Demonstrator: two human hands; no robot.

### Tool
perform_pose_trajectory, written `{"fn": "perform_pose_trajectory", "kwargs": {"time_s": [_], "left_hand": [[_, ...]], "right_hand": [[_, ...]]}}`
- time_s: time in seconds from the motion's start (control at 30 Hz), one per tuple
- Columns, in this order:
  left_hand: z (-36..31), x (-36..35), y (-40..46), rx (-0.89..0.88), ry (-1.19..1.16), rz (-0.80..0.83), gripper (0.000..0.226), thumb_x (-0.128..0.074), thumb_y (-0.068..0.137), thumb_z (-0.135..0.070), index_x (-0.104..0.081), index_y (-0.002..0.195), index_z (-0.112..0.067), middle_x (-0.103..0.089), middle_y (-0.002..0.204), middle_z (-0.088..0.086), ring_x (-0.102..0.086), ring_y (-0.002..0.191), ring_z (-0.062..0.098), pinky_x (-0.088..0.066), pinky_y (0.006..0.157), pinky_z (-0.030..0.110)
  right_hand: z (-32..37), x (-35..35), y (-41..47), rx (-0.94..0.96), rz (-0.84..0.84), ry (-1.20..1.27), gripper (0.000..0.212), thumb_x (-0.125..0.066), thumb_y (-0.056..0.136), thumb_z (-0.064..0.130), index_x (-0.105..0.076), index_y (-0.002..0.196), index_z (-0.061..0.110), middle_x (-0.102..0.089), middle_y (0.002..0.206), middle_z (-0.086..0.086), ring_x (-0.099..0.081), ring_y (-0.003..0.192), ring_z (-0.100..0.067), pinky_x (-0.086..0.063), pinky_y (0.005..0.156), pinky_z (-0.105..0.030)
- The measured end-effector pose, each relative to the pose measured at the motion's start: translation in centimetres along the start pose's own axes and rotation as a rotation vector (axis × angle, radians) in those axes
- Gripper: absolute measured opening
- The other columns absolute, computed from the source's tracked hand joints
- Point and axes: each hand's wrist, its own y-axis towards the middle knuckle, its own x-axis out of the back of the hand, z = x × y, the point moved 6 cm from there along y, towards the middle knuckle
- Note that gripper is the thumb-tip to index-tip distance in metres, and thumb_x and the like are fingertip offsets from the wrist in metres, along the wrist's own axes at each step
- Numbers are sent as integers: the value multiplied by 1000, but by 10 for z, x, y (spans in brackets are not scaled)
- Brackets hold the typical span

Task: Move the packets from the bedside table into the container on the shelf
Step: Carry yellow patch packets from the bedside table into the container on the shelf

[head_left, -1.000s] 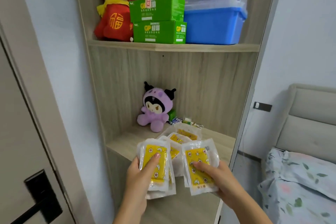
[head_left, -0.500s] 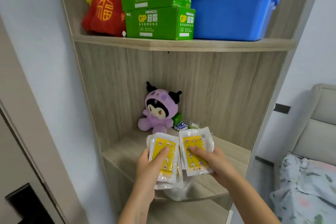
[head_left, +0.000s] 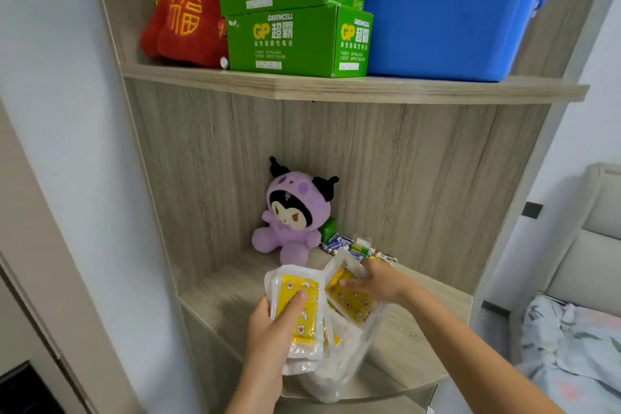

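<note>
**Packets held over the lower shelf**

The left hand (head_left: pixel 268 329) grips a stack of white plastic packets with yellow labels (head_left: pixel 297 309), thumb on top. The right hand (head_left: pixel 376 282) pinches another tilted white-and-yellow packet (head_left: pixel 349 299) just beside it, above the pale wooden lower shelf (head_left: pixel 221 296). A purple plush doll (head_left: pixel 292 212) sits far behind; a blue plastic lidded container (head_left: pixel 447 20) stands on the upper shelf.

Only two bare forearms and hands show up, coming in from the bottom of the frame. The left hand (head_left: pixel 273 326) and right hand (head_left: pixel 379 284) have no gloves, rings or watch that I can spot, and no sleeves reach the wrists. Nails are short and plain.
</note>
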Motion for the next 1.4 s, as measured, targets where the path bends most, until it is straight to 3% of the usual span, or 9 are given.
{"fn": "perform_pose_trajectory", "kwargs": {"time_s": [0.5, 0.7, 0.77, 0.87, 0.93, 1.03, 1.13, 1.23, 1.4], "left_hand": [[0, 0, 7, 1, 26, -36, 25, -76, 80, -31, -68, 100, -20, -75, 89, 6, -73, 79, 25, -58, 62, 34], [-5, -5, 8, -9, 28, -51, 25, -71, 83, -38, -67, 102, -21, -75, 92, 5, -72, 82, 24, -59, 65, 36], [-9, -12, 6, -11, 0, -40, 19, -64, 89, -40, -66, 99, -24, -74, 90, 3, -72, 80, 20, -56, 59, 30], [-10, -26, 5, -58, -3, -40, 11, -56, 94, -41, -63, 95, -33, -72, 89, -1, -70, 86, 21, -57, 71, 36], [-10, -38, 1, -120, 39, -31, 10, -53, 97, -35, -53, 106, -34, -67, 98, -4, -66, 96, 20, -54, 82, 35], [-10, -50, -2, -172, 69, 17, 39, -50, 99, -22, -27, 130, -25, -62, 109, 1, -61, 96, 14, -47, 69, 16], [-4, -51, 4, -160, 194, 115, 19, -48, 99, -22, -40, 116, -27, -67, 105, -5, -62, 90, 2, -46, 65, 10], [-7, -41, 9, -333, 731, 70, 10, -46, 99, -29, -55, 99, -29, -65, 101, -10, -59, 92, 3, -45, 71, 16], [-13, -41, 11, -535, 1337, -1, 35, -40, 97, -30, -50, 129, -18, -47, 136, -7, -37, 129, 13, -32, 109, 24]], "right_hand": [[4, -13, -11, 126, -323, -405, 34, -43, 97, 45, -59, 103, 16, -58, 92, -1, -63, 93, -28, -40, 64, -31], [24, -2, -35, 469, -685, -290, 32, -82, 70, 33, -69, 97, 21, -68, 86, 7, -62, 76, -16, -49, 63, -21], [26, 4, -47, 328, -575, 204, 27, -69, 84, 41, -64, 106, 25, -69, 89, 12, -64, 79, -5, -45, 65, -11], [30, -25, -53, 55, -22, 845, 39, -63, 85, 51, -59, 112, 24, -70, 99, 6, -69, 86, -6, -56, 75, -21], [38, -35, -57, 116, 151, 936, 33, -67, 86, 38, -63, 112, 17, -73, 106, -4, -70, 95, -17, -56, 84, -31], [32, -28, -56, 140, 166, 1028, 31, -68, 86, 23, -65, 112, 6, -73, 105, -11, -70, 92, -22, -56, 77, -29], [22, -13, -50, 120, 178, 1029, 29, -69, 83, 21, -66, 108, 7, -74, 104, -11, -71, 88, -21, -58, 76, -30], [12, -4, -40, 40, 235, 878, 14, -68, 87, 20, -67, 101, 17, -75, 100, -4, -72, 87, -16, -59, 79, -31], [2, 1, -14, -74, 222, 137, 59, -75, 78, 44, -54, 125, 16, -57, 131, 1, -56, 119, -20, -44, 102, -31]]}}
